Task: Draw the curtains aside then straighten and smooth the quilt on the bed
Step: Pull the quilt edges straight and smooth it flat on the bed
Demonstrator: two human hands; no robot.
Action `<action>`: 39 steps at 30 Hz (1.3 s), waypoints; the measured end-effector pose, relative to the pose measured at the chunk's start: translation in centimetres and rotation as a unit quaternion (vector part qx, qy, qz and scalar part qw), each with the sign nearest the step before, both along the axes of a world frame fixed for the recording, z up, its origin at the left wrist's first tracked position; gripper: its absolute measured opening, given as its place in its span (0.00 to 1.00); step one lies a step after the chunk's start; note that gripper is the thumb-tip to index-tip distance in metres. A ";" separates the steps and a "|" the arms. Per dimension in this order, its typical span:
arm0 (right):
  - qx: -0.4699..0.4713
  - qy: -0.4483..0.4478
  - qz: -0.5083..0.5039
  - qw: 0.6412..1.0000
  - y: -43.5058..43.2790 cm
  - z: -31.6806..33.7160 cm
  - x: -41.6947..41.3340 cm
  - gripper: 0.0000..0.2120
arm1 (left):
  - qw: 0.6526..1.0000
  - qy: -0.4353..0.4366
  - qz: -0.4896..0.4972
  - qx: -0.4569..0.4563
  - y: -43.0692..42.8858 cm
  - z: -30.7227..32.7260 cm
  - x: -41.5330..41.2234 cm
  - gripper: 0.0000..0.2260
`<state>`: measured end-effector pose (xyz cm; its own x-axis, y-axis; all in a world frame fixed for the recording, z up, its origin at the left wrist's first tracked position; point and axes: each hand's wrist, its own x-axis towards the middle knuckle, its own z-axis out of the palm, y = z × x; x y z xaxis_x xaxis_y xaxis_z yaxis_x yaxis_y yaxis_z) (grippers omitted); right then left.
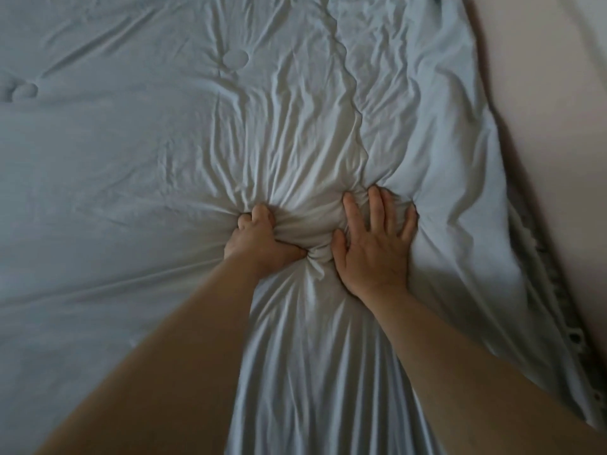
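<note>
From the head camera I see the pale blue quilt (131, 159) filling almost the whole view, spread flat on the left and heavily creased through the middle. Its right edge lies against a pale wall-like surface (558, 93), with a strip of dark patterned edging (573, 336) showing under that edge.

The left hand (259, 241) sits near the centre of the quilt. Its fingers (259, 213) are curled tight and its thumb is tucked in, gripping a bunch of the fabric, and creases fan out from that grip.

The right hand (374, 247) lies just beside it, palm down on the quilt. Its fingers (377, 208) are fairly straight and spread apart, the tips sunk into the folds, and the thumb presses against the gathered lump between the two hands.

Long folds run from the hands down towards me between the bare forearms. Farther up, a round tufted dimple (235, 59) marks the quilt.
</note>
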<state>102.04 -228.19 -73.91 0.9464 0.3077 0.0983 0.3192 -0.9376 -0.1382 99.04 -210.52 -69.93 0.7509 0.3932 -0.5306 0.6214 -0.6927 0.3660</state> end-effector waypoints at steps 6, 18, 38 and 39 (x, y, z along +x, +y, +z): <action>0.021 -0.009 0.012 1.000 0.2 -0.5 0.4 0.26 | 0.996 -0.076 0.020 0.045 -0.9 -0.6 -1.2 0.27; 0.019 0.085 0.077 0.993 -8.4 3.8 -9.1 0.30 | 0.987 -0.095 -0.063 0.112 -8.2 -0.1 -13.3 0.25; -0.130 0.193 -0.238 0.943 -18.9 10.2 -21.6 0.32 | 0.992 0.005 -0.108 0.059 -17.0 4.4 -29.4 0.25; -0.130 0.186 -0.230 0.946 -19.2 10.2 -22.2 0.31 | 0.992 0.008 -0.108 0.064 -17.3 4.3 -30.1 0.25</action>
